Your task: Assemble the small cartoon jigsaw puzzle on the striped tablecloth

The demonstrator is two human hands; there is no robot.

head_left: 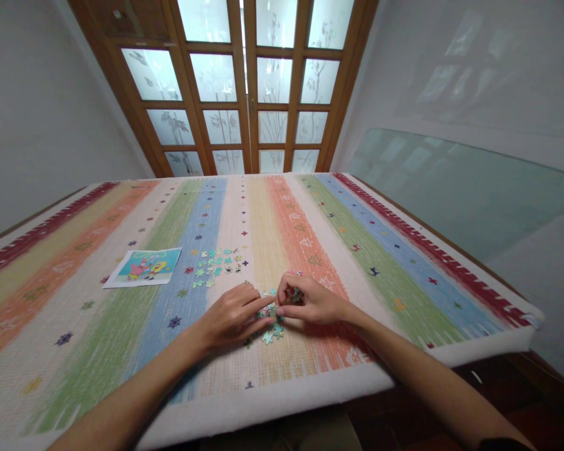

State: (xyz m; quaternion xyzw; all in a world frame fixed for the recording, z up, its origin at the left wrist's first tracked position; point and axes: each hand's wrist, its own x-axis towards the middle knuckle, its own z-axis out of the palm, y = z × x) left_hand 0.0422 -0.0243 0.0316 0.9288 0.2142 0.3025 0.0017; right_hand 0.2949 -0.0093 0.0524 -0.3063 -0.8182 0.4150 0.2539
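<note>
A small heap of jigsaw puzzle pieces [269, 337] in teal, green and mixed colours lies on the striped cloth near the front edge, partly hidden by both hands. My left hand [232, 316] reaches over the heap from the left, its fingers stretched out and apart, fingertips at the pieces. From the right comes my right hand [314, 300], thumb and fingers curled into a pinch on a puzzle piece [272, 311]. Farther back and to the left, several teal puzzle pieces [215, 270] are spread in loose rows, apart from the heap.
A printed cartoon picture [145, 269] lies flat to the left of the spread pieces. The striped cloth [169, 216] covers the wide table. Wooden doors with frosted panes [223, 88] stand behind it, and a glass panel [451, 188] leans at the right wall.
</note>
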